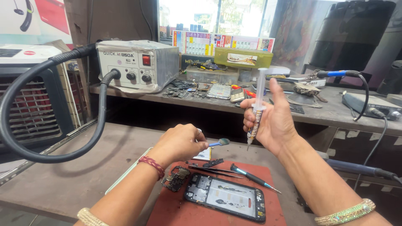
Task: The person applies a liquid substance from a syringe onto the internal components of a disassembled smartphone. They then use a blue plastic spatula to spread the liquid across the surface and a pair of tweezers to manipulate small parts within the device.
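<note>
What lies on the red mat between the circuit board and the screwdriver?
In the head view, between the circuit board and the screwdriver lie black tweezers and a small black part, on the red mat.

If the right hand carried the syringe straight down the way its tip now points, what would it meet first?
The right hand holds the syringe tip-down. Straight below, it would probably first meet the screwdriver on the red mat, though depth is hard to judge.
</note>
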